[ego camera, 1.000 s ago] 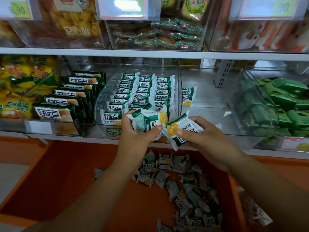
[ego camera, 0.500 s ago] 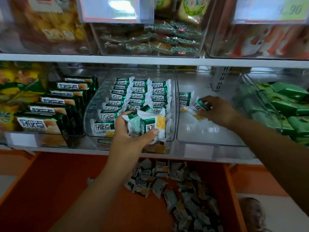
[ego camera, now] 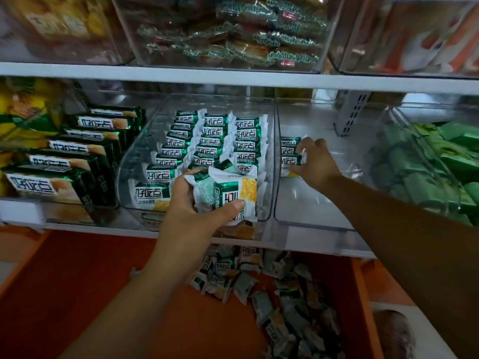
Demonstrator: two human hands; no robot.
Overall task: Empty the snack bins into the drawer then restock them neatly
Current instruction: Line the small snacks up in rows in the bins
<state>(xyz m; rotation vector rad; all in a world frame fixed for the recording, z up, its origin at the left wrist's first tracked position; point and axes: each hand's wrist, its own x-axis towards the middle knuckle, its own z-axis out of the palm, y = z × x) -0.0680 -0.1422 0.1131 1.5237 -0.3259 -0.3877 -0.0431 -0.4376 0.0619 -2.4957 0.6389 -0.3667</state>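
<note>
left fingers (ego camera: 232,205) clutch a packet bundle (ego camera: 233,187); right fingers (ego camera: 307,145) pinch a packet (ego camera: 291,161) in the right bin (ego camera: 311,224)

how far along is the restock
Done: the middle bin holds three neat rows of packets. In hand: the left hand grips a bunch; the right hand holds a packet at the short row in the right bin. Left: that bin holds little else, and loose packets lie in the drawer.

2 white shelf boards (ego camera: 233,73), grey slotted upright (ego camera: 355,112) at back, pale floor (ego camera: 425,332) btm R.
</note>
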